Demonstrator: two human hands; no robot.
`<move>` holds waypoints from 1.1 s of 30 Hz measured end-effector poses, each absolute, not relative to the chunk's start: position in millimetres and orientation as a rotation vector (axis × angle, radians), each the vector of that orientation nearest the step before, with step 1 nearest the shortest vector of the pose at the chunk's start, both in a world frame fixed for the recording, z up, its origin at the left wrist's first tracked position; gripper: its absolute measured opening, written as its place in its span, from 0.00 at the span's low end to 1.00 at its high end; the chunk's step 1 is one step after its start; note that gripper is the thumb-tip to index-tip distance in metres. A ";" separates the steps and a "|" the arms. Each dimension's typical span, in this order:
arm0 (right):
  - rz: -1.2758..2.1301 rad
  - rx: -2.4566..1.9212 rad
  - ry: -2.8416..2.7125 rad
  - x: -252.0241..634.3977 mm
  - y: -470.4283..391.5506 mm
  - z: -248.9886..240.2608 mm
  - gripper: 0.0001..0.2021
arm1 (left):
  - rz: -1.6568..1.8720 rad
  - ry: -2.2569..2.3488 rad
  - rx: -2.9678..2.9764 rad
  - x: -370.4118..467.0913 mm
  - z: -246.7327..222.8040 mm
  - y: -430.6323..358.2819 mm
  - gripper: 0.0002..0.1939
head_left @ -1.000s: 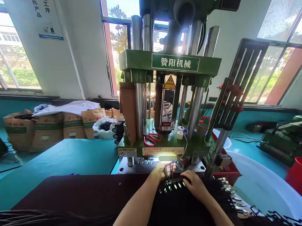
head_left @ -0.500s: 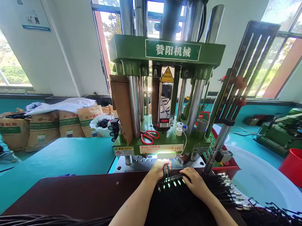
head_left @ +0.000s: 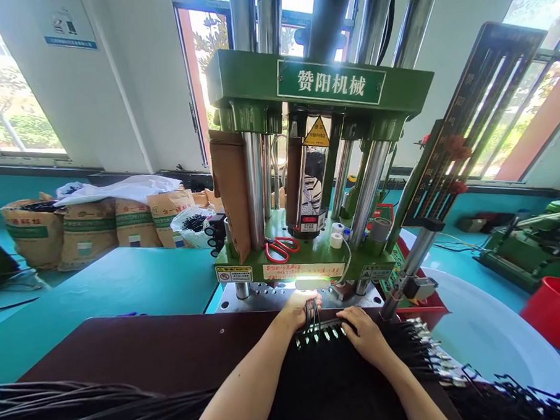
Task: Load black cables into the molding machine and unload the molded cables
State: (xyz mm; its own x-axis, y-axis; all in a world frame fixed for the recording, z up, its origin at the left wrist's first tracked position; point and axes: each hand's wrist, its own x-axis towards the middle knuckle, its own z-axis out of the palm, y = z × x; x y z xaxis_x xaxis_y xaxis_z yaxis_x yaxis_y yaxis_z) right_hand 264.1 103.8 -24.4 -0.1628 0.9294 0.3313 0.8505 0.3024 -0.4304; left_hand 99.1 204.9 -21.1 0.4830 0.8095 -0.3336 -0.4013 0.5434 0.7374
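Under the lit lamp (head_left: 312,284) of a green press (head_left: 237,82), my left hand (head_left: 297,307) is closed around several thin dark wires (head_left: 312,312), which hang down from its fingers. Below them a metal bar (head_left: 330,323) carries a row of bright metal ends (head_left: 320,336), with black cables (head_left: 334,381) running toward me. My right hand (head_left: 363,334) lies at the bar's right end, its fingers stretched out over it. Whether those fingertips touch a wire is too small to tell.
Red-handled scissors (head_left: 282,249) lie on the press base. More cables with metal ends (head_left: 427,346) lie to the right, beside a large pale tub (head_left: 494,330). A cable bundle (head_left: 84,410) lies front left on the brown board (head_left: 165,345). Sacks (head_left: 89,237) stand behind.
The view has shifted slightly, so the press sits a little further right and higher. Both hands keep nearly the same places, the left still holding the wires.
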 end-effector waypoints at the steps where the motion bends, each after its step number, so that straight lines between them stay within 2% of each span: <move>1: 0.193 -1.575 -2.043 264.2 103.8 -24.3 0.14 | 0.801 0.735 0.636 99.2 -21.6 205.2 0.07; 15: 0.177 -1.560 -2.043 264.6 104.3 -27.2 0.13 | 0.797 0.725 0.627 97.4 -19.6 205.5 0.02; 24: 0.195 -1.546 -2.043 266.3 105.9 -28.2 0.13 | 0.800 0.692 0.635 98.2 -20.8 206.2 0.04; 33: 0.141 -1.473 -1.972 264.2 157.7 2.2 0.13 | 0.787 0.635 0.618 97.7 -16.9 204.6 0.04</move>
